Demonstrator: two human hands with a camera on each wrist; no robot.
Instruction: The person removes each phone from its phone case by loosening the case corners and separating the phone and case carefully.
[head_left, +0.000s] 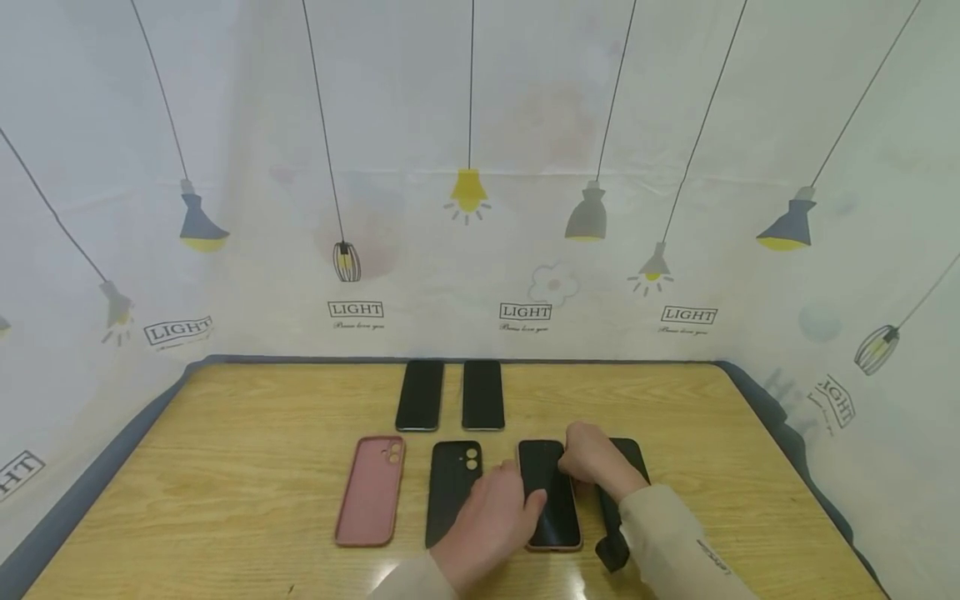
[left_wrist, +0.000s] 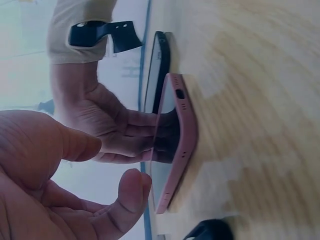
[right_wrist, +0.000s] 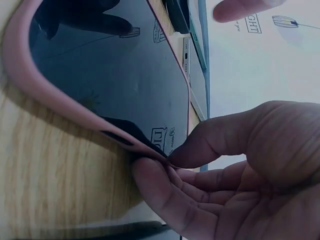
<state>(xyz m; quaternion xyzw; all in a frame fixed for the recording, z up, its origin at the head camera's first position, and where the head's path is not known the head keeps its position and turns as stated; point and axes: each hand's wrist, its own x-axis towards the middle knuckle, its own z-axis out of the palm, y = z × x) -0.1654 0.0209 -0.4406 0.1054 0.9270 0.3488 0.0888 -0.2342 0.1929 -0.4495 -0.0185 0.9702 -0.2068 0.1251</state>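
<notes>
In front of me a black-screened phone [head_left: 548, 487] lies on the table in a pink case [left_wrist: 188, 125]. My right hand [head_left: 595, 458] pinches the case's edge near its far right corner; in the right wrist view its thumb presses at the rim and the index finger is below. My left hand [head_left: 491, 510] hovers at the near left of this phone, thumb and fingers apart with nothing between them. Below that hand lies a black phone case [head_left: 450, 479] with a camera cutout, partly covered by it.
A pink phone case [head_left: 370, 492] lies at the left. Two dark phones, a left one [head_left: 420, 396] and a right one [head_left: 483, 394], lie at the table's back edge. Another dark phone [head_left: 630, 454] sits partly under my right forearm. A lamp-printed cloth [head_left: 420, 250] hangs behind the table.
</notes>
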